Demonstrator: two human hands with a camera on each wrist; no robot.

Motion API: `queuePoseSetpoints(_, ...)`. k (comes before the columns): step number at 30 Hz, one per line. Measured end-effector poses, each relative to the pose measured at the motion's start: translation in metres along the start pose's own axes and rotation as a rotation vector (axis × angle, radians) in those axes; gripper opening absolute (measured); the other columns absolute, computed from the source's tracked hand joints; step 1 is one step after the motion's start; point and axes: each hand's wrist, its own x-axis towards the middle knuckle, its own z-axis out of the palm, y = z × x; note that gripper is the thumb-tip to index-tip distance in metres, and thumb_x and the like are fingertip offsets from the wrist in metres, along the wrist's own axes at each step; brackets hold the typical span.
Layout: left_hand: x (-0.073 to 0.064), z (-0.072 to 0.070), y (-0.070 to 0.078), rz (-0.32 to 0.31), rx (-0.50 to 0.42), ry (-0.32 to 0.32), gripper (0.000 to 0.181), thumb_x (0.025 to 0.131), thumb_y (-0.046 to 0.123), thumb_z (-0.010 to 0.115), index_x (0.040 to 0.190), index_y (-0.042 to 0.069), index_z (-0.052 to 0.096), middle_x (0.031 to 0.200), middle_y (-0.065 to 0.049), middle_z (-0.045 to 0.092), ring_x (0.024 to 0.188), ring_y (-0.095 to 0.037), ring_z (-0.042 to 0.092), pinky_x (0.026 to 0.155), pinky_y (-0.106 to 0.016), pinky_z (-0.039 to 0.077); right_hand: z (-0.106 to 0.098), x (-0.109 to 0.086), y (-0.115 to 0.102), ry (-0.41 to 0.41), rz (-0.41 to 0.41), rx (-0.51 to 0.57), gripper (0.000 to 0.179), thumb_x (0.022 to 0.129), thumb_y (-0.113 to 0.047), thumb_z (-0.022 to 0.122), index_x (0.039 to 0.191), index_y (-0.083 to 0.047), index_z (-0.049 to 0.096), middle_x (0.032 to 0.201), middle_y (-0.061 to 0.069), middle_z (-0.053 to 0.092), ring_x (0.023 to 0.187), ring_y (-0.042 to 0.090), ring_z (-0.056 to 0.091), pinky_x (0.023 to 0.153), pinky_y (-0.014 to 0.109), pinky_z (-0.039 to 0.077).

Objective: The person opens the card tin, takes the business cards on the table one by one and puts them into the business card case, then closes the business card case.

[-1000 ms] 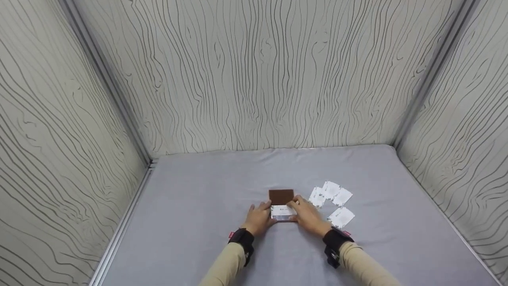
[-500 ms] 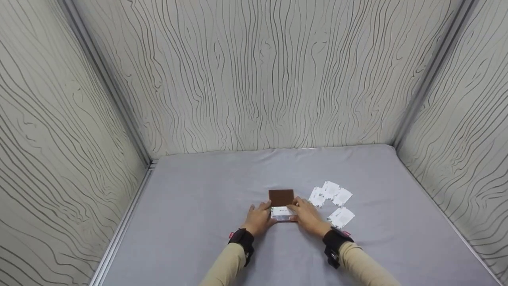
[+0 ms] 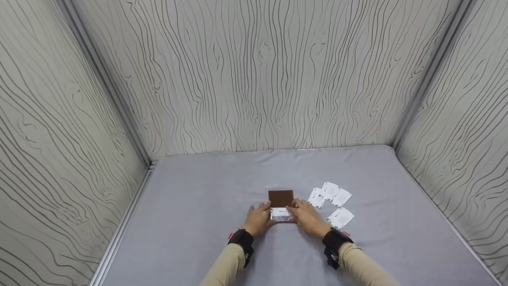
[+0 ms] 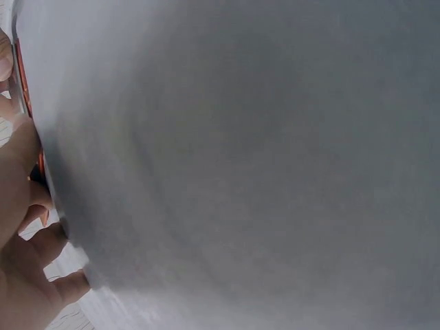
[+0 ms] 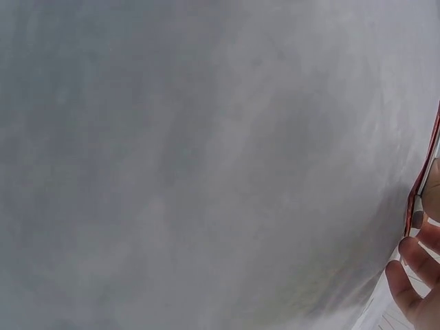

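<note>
biggest first: pale wood-grain walls stand round three sides. grey cloth-covered counter fills the lower part, carries everything else, a few soft wrinkles in the cloth. tan sleeves come in from the near edge, one per arm.

left hand pinches the left side of the case, fingers toward the far part, thumb at the near corner, other fingertips down on the cloth; probably anchors it so it doesn't slide. right hand pinches the right side, forefinger on top of the inner card, thumb near the right edge; looks like this keeps the card flat and lined up. how hard either one grips, cannot tell.

brown card case lies unfolded on the counter between the hands, bare flap away from the person, likely so the near half is reachable. black wristbands sit just above the hands.

white card on the near half of the case, shiny strip across its lower part, perhaps a clear pocket. loose cards to the right: three clustered and touching, one nearer the person, apart; seemingly parked within right-hand reach. print too small to read.
</note>
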Motion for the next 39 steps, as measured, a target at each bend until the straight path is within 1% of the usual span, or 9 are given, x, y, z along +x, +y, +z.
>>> queuePoseSetpoints(7, 0.001, 0.003, 0.0, 0.02, 0.022, 0.022, 0.053, 0.094, 0.035, 0.066, 0.132, -0.002, 0.06, 0.142, -0.012, 0.054, 0.128, -0.032, 0.053, 0.104, -0.058, 0.039, -0.003, -0.002, 0.001, 0.031, -0.023, 0.026, 0.04, 0.083, -0.014, 0.077, 0.118, 0.002, 0.07, 0.106, 0.012, 0.059, 0.092, 0.029, 0.055, 0.078, 0.046, 0.049)
queuePoseSetpoints(10, 0.001, 0.002, 0.001, 0.025, 0.032, 0.023, 0.052, 0.094, 0.035, 0.066, 0.131, -0.002, 0.061, 0.141, -0.012, 0.055, 0.127, -0.032, 0.054, 0.103, -0.057, 0.04, -0.005, -0.003, 0.001, 0.033, -0.034, 0.036, 0.03, 0.085, -0.016, 0.076, 0.11, 0.0, 0.073, 0.106, 0.011, 0.06, 0.093, 0.028, 0.056, 0.079, 0.046, 0.05)
queuePoseSetpoints(13, 0.001, 0.0, 0.002, 0.019, 0.023, 0.014, 0.052, 0.095, 0.034, 0.066, 0.131, -0.002, 0.061, 0.142, -0.012, 0.054, 0.128, -0.033, 0.053, 0.104, -0.057, 0.039, -0.009, -0.004, 0.002, 0.021, -0.044, 0.07, 0.02, 0.087, -0.016, 0.075, 0.101, -0.002, 0.073, 0.11, 0.014, 0.059, 0.096, 0.031, 0.057, 0.082, 0.049, 0.05)
queuePoseSetpoints(17, 0.001, -0.001, 0.003, 0.016, 0.014, 0.016, 0.053, 0.094, 0.034, 0.067, 0.131, -0.003, 0.06, 0.141, -0.013, 0.055, 0.128, -0.034, 0.052, 0.104, -0.058, 0.039, -0.015, -0.006, 0.004, 0.012, -0.067, 0.102, 0.011, 0.088, -0.012, 0.074, 0.095, -0.004, 0.072, 0.118, 0.019, 0.057, 0.101, 0.035, 0.059, 0.086, 0.052, 0.05)
queuePoseSetpoints(21, 0.0, 0.0, 0.002, 0.027, 0.016, 0.027, 0.053, 0.093, 0.034, 0.068, 0.131, -0.003, 0.061, 0.14, -0.013, 0.056, 0.127, -0.034, 0.053, 0.103, -0.058, 0.04, -0.022, -0.011, 0.009, 0.035, -0.093, 0.096, 0.004, 0.088, -0.007, 0.073, 0.091, -0.006, 0.07, 0.111, 0.015, 0.059, 0.095, 0.031, 0.061, 0.082, 0.048, 0.052)
queuePoseSetpoints(26, 0.0, 0.0, 0.0, 0.051, 0.012, 0.046, 0.05, 0.094, 0.033, 0.068, 0.127, -0.004, 0.063, 0.139, -0.015, 0.056, 0.126, -0.036, 0.054, 0.102, -0.06, 0.04, -0.03, -0.018, 0.019, 0.061, -0.072, 0.065, 0.004, 0.087, -0.005, 0.072, 0.091, -0.006, 0.071, 0.096, 0.006, 0.062, 0.088, 0.026, 0.062, 0.079, 0.043, 0.053)
queuePoseSetpoints(31, 0.0, -0.003, -0.001, 0.055, 0.002, 0.045, 0.047, 0.093, 0.032, 0.068, 0.123, -0.005, 0.065, 0.139, -0.015, 0.056, 0.126, -0.036, 0.054, 0.103, -0.061, 0.039, -0.037, -0.025, 0.026, 0.086, -0.057, 0.064, 0.007, 0.085, -0.002, 0.073, 0.09, -0.004, 0.069, 0.091, 0.005, 0.062, 0.086, 0.025, 0.062, 0.077, 0.043, 0.053)
queuePoseSetpoints(36, -0.002, -0.005, 0.0, 0.042, -0.007, 0.017, 0.051, 0.094, 0.031, 0.067, 0.128, -0.006, 0.061, 0.14, -0.016, 0.055, 0.128, -0.036, 0.052, 0.104, -0.06, 0.038, -0.041, -0.032, 0.035, 0.115, -0.07, 0.027, 0.015, 0.08, -0.004, 0.077, 0.083, -0.008, 0.063, 0.083, 0.002, 0.059, 0.077, 0.022, 0.06, 0.071, 0.041, 0.052)
queuePoseSetpoints(39, -0.005, -0.007, 0.002, 0.04, -0.001, 0.016, 0.054, 0.094, 0.032, 0.067, 0.131, -0.007, 0.059, 0.141, -0.016, 0.055, 0.128, -0.036, 0.052, 0.104, -0.06, 0.038, -0.043, -0.036, 0.041, 0.104, -0.073, 0.023, 0.017, 0.078, -0.005, 0.079, 0.079, -0.009, 0.062, 0.081, 0.0, 0.057, 0.076, 0.022, 0.058, 0.071, 0.04, 0.051)
